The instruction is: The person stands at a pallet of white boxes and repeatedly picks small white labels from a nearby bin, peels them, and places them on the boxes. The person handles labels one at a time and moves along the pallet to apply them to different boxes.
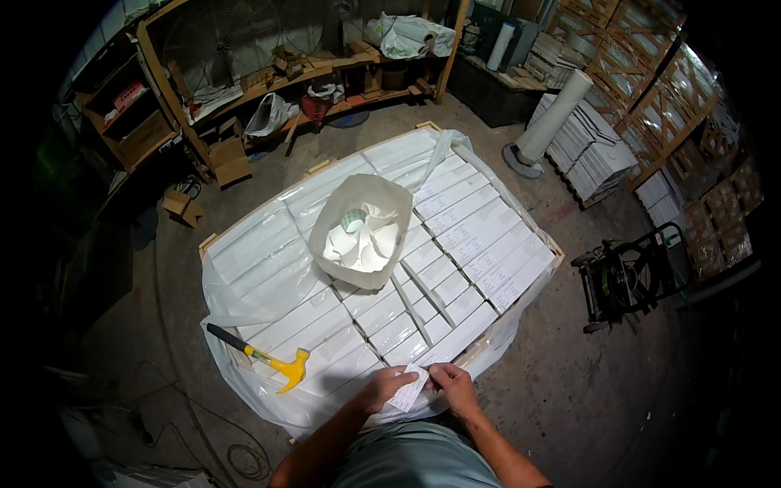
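Observation:
Close to my body, my left hand (382,389) is closed on a white printed paper slip (410,389), the thumb lying over it. Beside the slip's upper right edge, the fingers of my right hand (453,385) are pinched together; what lies between them is too small to make out. Both hands are over the near edge of a low pallet load of long white boxes (508,248), partly covered by clear plastic film (244,297). A yellow claw hammer (290,371) with a black grip lies on the load to the left of my hands.
A translucent bin (323,224) stands on the load, holding curved white pieces and a tape roll (353,220). Shelving (244,88) lines the back. To the right are a wheeled black cart (630,276), a tall wrapped roll (556,118) and stacked white boxes (590,150). A cable (248,459) trails across the floor.

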The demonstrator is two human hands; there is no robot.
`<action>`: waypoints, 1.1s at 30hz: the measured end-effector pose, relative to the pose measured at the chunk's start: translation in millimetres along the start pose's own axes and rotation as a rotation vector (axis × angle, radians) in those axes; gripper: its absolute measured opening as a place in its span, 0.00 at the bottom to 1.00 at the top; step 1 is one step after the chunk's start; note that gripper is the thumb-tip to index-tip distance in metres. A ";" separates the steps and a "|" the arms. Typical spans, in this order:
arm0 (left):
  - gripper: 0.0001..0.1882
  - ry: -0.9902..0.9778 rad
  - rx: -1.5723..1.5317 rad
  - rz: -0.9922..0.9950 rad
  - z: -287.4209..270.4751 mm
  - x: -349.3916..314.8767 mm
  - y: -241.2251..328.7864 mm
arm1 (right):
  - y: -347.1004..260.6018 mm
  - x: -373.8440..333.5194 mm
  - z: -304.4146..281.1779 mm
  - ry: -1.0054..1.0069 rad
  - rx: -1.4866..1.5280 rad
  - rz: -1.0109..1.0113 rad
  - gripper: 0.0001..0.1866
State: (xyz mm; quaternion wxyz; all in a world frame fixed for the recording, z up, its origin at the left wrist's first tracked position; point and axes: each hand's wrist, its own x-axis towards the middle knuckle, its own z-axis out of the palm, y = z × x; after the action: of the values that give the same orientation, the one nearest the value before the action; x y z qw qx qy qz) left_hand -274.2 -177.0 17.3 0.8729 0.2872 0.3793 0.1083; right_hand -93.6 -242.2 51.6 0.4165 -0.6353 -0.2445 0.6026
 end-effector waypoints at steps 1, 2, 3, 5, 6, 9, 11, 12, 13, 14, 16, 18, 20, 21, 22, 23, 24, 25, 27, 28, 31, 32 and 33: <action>0.16 -0.002 -0.043 0.000 0.1 -0.7 0.9 | 1.4 2.6 -4.6 -0.030 0.148 0.064 0.13; 0.16 -0.003 -0.086 -0.001 -0.2 -1.2 1.3 | 2.0 4.0 -8.2 -0.059 0.296 0.127 0.12; 0.16 -0.013 -0.086 0.002 -1.4 -0.8 -0.1 | 1.9 4.0 -9.9 -0.089 0.316 0.155 0.12; 0.17 -0.031 -0.087 0.007 -4.6 0.3 -3.7 | 2.0 4.1 -11.7 -0.150 0.355 0.211 0.13; 0.17 -0.031 -0.067 -0.002 -5.2 -0.1 -2.8 | 2.3 4.4 -11.9 -0.155 0.360 0.221 0.13; 0.17 -0.031 -0.028 -0.014 -7.2 -0.5 -1.8 | 4.6 5.8 -12.1 -0.171 0.368 0.236 0.13; 0.16 -0.033 -0.031 -0.004 -9.9 1.8 -5.7 | 6.9 7.6 -11.9 -0.183 0.366 0.225 0.13; 0.16 -0.025 -0.015 -0.009 -10.1 1.6 -5.6 | 7.7 8.1 -11.4 -0.180 0.358 0.224 0.13; 0.16 -0.018 0.002 -0.014 -10.0 1.5 -5.2 | 8.4 8.5 -10.9 -0.177 0.350 0.223 0.13; 0.16 -0.011 0.018 -0.019 -9.9 1.3 -4.8 | 9.1 8.9 -10.4 -0.173 0.342 0.222 0.13; 0.16 -0.005 0.013 -0.016 -9.1 0.4 -4.2 | 11.8 10.2 -10.3 -0.156 0.262 0.205 0.13; 0.16 0.005 0.033 -0.013 -9.3 0.5 -4.8 | 12.7 10.5 -9.3 -0.139 0.181 0.178 0.13; 0.16 0.021 0.078 -0.012 -11.0 2.3 -7.4 | 12.4 9.5 -6.9 -0.122 0.099 0.141 0.12; 0.16 0.024 0.097 -0.003 -12.2 3.4 -9.3 | 11.4 8.2 -6.1 -0.116 0.065 0.129 0.12; 0.16 0.027 0.117 0.006 -13.3 4.3 -11.3 | 10.0 6.4 -5.3 -0.110 0.030 0.117 0.12; 0.17 0.031 0.137 0.016 -14.5 4.9 -13.0 | 9.5 5.6 -4.6 -0.104 -0.005 0.105 0.11; 0.17 0.048 0.232 0.035 -13.5 4.1 -11.1 | 10.1 5.2 -4.7 -0.095 -0.054 0.080 0.12; 0.18 0.066 0.326 0.055 -12.7 3.2 -9.1 | 11.1 4.6 -4.7 -0.087 -0.104 0.056 0.12; 0.20 0.088 0.524 0.095 -11.3 0.7 -4.1 | 10.2 3.0 -3.4 -0.066 -0.254 -0.006 0.13; 0.22 0.092 0.626 0.115 -11.0 -0.8 -1.4 | 7.1 0.5 -1.5 -0.054 -0.356 -0.043 0.13; 0.26 0.175 0.853 0.154 -3.2 -3.2 -1.6 | 5.9 -1.6 0.8 -0.054 -0.586 -0.125 0.14; 0.27 0.214 0.915 0.162 -0.5 -3.2 -3.4 | 6.1 -1.9 1.6 -0.061 -0.650 -0.147 0.14; 0.27 0.217 0.913 0.178 -0.3 -2.4 -5.5 | 5.1 -2.8 4.1 -0.039 -0.693 -0.180 0.13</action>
State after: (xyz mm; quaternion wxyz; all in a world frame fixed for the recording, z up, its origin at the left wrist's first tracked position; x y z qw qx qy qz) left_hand -276.2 -182.3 15.4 0.6002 0.6597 0.4511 0.0344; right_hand -99.0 -246.2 49.2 0.2230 -0.7032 -0.4974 0.4565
